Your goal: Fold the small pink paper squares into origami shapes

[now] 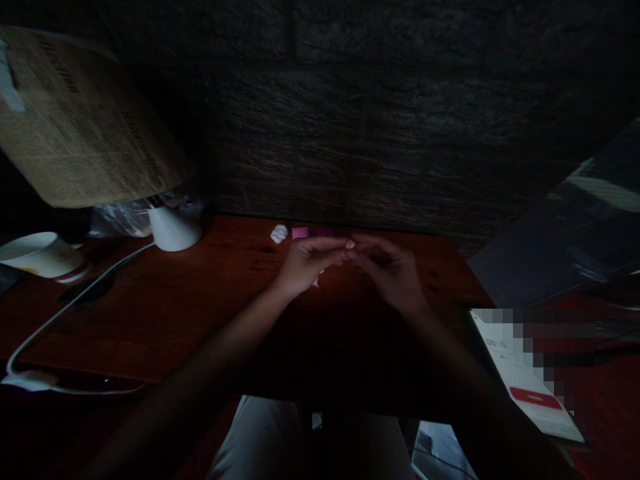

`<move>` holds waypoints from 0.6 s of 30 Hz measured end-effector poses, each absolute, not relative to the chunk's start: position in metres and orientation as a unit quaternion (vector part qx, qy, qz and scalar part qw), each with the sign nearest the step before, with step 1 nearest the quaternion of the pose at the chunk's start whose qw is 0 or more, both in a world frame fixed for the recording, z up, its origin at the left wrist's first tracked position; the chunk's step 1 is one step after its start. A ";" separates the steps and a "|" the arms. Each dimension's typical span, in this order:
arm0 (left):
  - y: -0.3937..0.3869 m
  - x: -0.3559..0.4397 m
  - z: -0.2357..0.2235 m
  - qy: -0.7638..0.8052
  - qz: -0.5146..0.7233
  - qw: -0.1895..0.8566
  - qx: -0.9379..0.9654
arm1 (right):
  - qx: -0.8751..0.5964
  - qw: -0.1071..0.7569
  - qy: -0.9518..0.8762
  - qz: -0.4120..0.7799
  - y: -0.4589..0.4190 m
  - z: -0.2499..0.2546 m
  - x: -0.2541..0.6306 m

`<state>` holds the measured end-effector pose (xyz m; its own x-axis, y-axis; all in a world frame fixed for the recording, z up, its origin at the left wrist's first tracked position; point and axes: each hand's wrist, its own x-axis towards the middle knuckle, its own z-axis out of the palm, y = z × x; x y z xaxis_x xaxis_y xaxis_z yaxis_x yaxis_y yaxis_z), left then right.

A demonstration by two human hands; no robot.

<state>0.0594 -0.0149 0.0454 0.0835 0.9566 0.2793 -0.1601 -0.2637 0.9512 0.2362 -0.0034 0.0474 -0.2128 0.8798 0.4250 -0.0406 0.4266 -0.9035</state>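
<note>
Over the table, my left hand (307, 263) and my right hand (393, 270) meet, fingertips pinched together. Between them is a small pale pink lump (351, 245) that looks like modelling clay. Both hands are closed on it. Behind my left hand lie a crumpled white lump (279, 233) and a pink block (301, 233). A darker magenta block (325, 233) sits beside the pink one, partly covered by my left fingers. A small pale pink scrap (316, 283) shows on the table below my hands; its shape is hard to make out in the dim light.
On the wooden table (165, 313), a lamp with a white base (175, 230) and printed shade (95, 127) stands at left. Near it are a paper cup (43, 257) and a white cable (75, 307). A lit phone (525, 380) is at right. A dark brick wall (325, 133) rises behind.
</note>
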 end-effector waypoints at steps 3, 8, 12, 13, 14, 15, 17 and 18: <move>-0.014 0.059 0.045 0.368 0.565 0.522 0.523 | -0.325 0.522 -0.649 0.448 -0.002 0.047 0.238; -0.011 0.058 0.044 0.350 0.566 0.554 0.500 | -0.325 0.519 -0.655 0.442 -0.002 0.047 0.240; -0.011 0.058 0.045 0.326 0.567 0.590 0.474 | -0.326 0.531 -0.653 0.430 -0.002 0.049 0.239; -0.011 0.058 0.046 0.319 0.567 0.596 0.471 | -0.329 0.530 -0.655 0.426 -0.003 0.049 0.239; -0.011 0.058 0.046 0.313 0.567 0.599 0.471 | -0.332 0.530 -0.656 0.423 -0.003 0.049 0.239; -0.012 0.058 0.045 0.310 0.567 0.599 0.473 | -0.334 0.531 -0.656 0.420 -0.003 0.049 0.239; -0.012 0.059 0.045 0.314 0.569 0.586 0.483 | -0.336 0.532 -0.656 0.416 -0.002 0.048 0.239; -0.013 0.060 0.044 0.322 0.572 0.577 0.487 | -0.336 0.533 -0.657 0.414 -0.002 0.048 0.239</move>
<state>0.0597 -0.0128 0.0445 0.1390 0.9728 0.1855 -0.3461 -0.1278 0.9294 0.2388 -0.0024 0.0477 -0.2060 0.8825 0.4229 -0.0001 0.4321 -0.9018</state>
